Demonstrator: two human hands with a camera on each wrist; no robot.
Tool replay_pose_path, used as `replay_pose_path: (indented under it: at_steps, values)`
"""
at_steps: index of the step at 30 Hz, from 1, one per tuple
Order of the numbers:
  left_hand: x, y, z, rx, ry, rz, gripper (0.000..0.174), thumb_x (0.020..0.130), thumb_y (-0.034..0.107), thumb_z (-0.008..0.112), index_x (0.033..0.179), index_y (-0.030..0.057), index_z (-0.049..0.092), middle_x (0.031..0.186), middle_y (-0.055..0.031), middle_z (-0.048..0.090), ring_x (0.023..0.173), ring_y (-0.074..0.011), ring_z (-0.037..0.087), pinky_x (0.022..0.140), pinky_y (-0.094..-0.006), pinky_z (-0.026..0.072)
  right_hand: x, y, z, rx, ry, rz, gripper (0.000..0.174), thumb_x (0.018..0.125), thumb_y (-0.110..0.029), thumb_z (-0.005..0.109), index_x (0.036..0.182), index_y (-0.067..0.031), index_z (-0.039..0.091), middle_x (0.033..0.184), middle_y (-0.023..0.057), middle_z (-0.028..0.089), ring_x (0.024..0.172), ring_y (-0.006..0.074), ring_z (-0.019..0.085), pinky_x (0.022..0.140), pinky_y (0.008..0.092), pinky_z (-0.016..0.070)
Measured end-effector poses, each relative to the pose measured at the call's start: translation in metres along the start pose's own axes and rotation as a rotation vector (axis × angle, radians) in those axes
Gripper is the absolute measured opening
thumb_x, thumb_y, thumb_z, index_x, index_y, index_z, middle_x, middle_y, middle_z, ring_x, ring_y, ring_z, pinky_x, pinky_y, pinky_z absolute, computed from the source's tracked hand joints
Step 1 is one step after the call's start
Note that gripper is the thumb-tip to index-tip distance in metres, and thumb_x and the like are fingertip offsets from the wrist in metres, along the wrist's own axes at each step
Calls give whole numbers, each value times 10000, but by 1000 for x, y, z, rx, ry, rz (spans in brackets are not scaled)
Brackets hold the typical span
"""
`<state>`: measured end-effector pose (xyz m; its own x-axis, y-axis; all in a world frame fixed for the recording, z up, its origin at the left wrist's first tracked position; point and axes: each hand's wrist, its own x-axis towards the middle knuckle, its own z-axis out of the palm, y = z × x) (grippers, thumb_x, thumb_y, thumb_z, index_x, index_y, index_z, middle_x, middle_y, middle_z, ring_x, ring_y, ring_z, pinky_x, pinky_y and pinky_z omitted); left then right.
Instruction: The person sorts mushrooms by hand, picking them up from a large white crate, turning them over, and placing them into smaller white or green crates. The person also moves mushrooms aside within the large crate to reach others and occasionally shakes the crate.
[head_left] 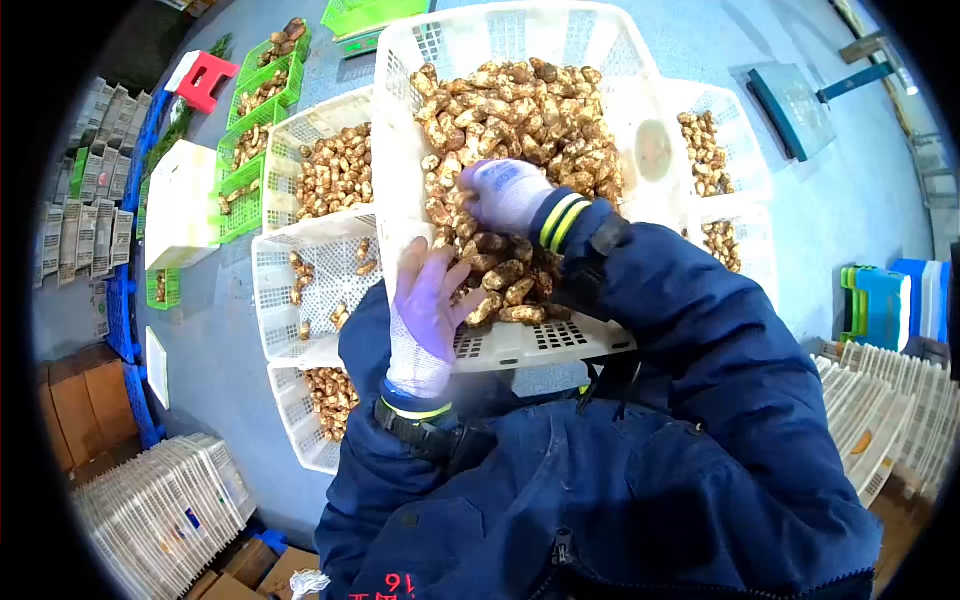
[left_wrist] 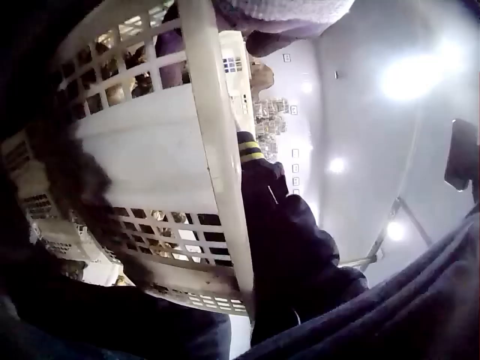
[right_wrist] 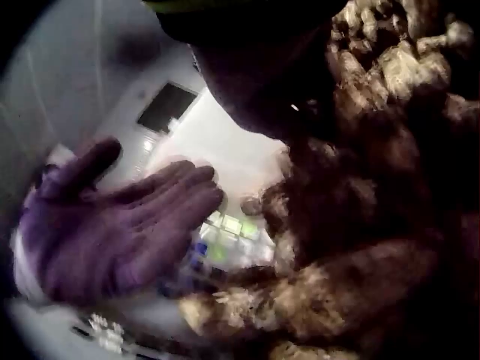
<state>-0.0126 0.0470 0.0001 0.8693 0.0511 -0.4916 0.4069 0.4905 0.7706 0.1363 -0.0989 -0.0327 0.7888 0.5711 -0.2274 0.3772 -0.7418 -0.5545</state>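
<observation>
A white plastic crate [head_left: 640, 120] holds a heap of stubby, mottled brown-and-cream mushrooms [head_left: 520, 110]. My right hand [head_left: 510, 195], in a purple-and-white glove, reaches over the heap with bent fingers down among the pieces. Whether it grips one I cannot tell. At the crate's near left rim is my left hand [head_left: 425, 310], gloved alike, its fingers extended and thumb apart. The right wrist view shows that left hand [right_wrist: 120, 225] palm on, beside several mushrooms [right_wrist: 322, 292]. In the left wrist view the slotted crate wall [left_wrist: 142, 150] stands close by.
Smaller white crates with mushrooms flank the big one, including a sparsely filled crate [head_left: 330, 290] on the left. Green baskets [head_left: 240, 190] line up beyond it, near a red stool [head_left: 207, 80]. A blue platform scale [head_left: 790, 110] stands right; stacked crates [head_left: 165, 520] lie lower left.
</observation>
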Motion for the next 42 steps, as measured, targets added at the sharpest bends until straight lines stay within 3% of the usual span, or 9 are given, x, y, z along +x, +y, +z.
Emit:
replay_pose_path:
  at_steps: [5,9,11,16,23,29,33,35,42]
  values:
    - [13,-5,-1,-208,-150,-91,571,972,331,598,1419,40,394,1266,-157,516,1000,-243,612,780,-354,561,-37,-14,-31,351,-102,-140,438,899,-454,587,1121,-87,675,957,170,706,931,300,683,849,410,519]
    - [4,9,13,49,-103,-97,368,981,266,575,1252,20,541,836,-55,609,717,-150,608,587,-228,453,16,5,-44,-188,94,-43,298,844,-181,579,1115,-85,661,944,189,696,925,324,680,840,444,528]
    - [2,14,13,162,-92,-152,339,987,253,559,1232,20,547,864,-55,609,738,-139,611,599,-224,460,42,11,-6,-326,116,-413,319,786,-133,616,1099,-82,659,1041,144,671,1005,320,638,840,439,519]
    - [6,-2,12,185,-168,198,245,960,218,593,1079,8,550,793,-61,561,740,-187,609,604,-260,467,37,0,13,-523,80,-181,362,804,-146,622,1162,-97,594,1115,110,592,1031,300,602,847,437,502]
    - [4,5,5,5,-153,-1,432,929,144,612,1274,-86,491,709,-45,498,628,-134,524,573,-277,415,10,57,-29,-157,-2,23,332,786,-233,679,1070,-67,640,997,184,680,979,361,651,857,443,516]
    - [6,-1,0,55,-270,176,604,912,98,532,1485,97,342,1357,-202,492,1252,-351,518,995,-507,498,-17,20,-50,349,-7,201,411,809,-316,702,1126,-60,645,944,179,704,898,296,686,790,399,529]
    - [7,8,2,-371,-254,-68,634,896,94,545,1494,127,337,1285,-158,536,1185,-329,552,920,-428,538,-25,-11,-72,352,-118,-146,448,881,-338,664,1227,-57,619,986,163,711,869,220,689,766,359,545]
    - [2,15,7,-210,-192,-87,637,883,119,580,1481,105,362,1270,-130,531,1106,-284,581,885,-392,533,26,16,-60,-91,405,-181,422,865,-253,631,1248,-80,593,1110,176,669,983,327,654,871,421,525]
    - [9,9,0,-328,-169,-190,361,841,152,649,1152,7,538,992,-142,590,905,-260,609,770,-373,535,107,15,-20,-536,169,-9,361,859,-253,576,1192,-117,607,1210,139,605,1142,343,565,935,442,482]
